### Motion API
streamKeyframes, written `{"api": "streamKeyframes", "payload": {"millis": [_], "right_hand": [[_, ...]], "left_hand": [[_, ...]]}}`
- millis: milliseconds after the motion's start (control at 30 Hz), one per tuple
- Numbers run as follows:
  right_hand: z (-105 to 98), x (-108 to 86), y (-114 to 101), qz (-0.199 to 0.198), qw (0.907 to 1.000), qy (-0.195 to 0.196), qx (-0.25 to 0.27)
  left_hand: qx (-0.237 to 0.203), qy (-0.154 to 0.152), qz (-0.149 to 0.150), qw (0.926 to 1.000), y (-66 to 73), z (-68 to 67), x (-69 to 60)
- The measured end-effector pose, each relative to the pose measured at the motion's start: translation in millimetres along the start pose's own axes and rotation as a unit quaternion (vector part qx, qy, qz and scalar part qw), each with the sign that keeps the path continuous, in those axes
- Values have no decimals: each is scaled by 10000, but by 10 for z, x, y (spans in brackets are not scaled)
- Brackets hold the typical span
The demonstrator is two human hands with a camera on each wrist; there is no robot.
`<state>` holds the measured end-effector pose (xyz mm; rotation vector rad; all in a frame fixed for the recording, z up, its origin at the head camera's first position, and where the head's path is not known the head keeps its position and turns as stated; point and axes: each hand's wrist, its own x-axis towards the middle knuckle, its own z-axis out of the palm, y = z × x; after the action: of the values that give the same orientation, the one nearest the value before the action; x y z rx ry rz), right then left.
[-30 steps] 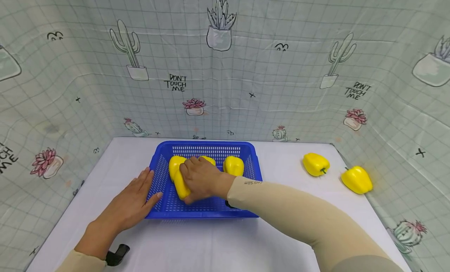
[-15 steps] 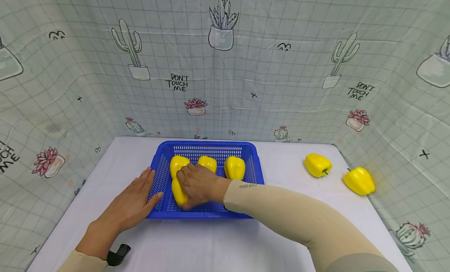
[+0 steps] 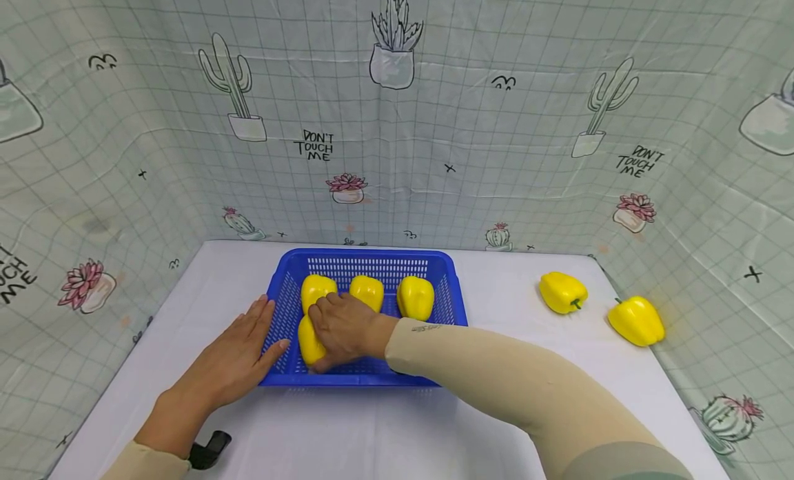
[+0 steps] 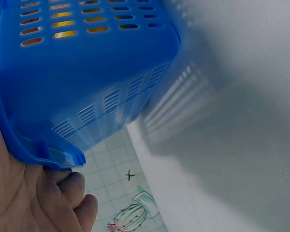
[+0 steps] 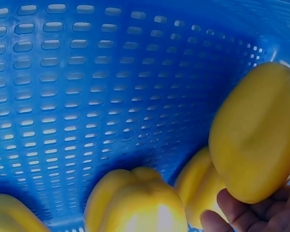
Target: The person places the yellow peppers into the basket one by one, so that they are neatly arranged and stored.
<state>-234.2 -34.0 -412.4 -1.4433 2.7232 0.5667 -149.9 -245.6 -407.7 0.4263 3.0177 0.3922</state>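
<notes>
Right hand [image 3: 344, 328]: its fingers and thumb were curled round a yellow pepper, grasping it from the right, with the forearm crossing the near right part of the basket.
Held pepper [image 3: 309, 341]: it was inside the basket, in the near left part; whether it touched the floor there could not be told.
Left hand [image 3: 229, 363]: it rested against the left rim, fingers nearly straight and released, thumb spread toward the near left corner.
Blue basket [image 3: 360, 379]: it stood on the white table [image 3: 397, 425], its walls slotted.
Far row: inside the basket sat a left pepper [image 3: 319, 285], just beyond the held one, a middle pepper [image 3: 367, 291] and a right pepper [image 3: 415, 298], the last a little apart.
Table's right side: a farther loose pepper [image 3: 563, 292] and a nearer loose pepper [image 3: 636, 321] lay on their sides, well apart from the basket.
Cloth [image 3: 434, 121]: a grid print with cacti hung behind.
</notes>
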Motion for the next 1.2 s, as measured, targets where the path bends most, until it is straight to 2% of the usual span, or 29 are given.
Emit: {"api": "streamKeyframes", "payload": {"millis": [667, 867, 1200], "right_hand": [[14, 39, -28, -273, 9967, -105, 758], [11, 34, -36, -240, 9972, -132, 690], [-27, 19, 24, -163, 9988, 61, 452]], "left_hand": [[18, 28, 47, 10000, 17, -2, 6], [27, 29, 72, 10000, 11, 5, 9], [-57, 12, 77, 10000, 1, -8, 8]]}}
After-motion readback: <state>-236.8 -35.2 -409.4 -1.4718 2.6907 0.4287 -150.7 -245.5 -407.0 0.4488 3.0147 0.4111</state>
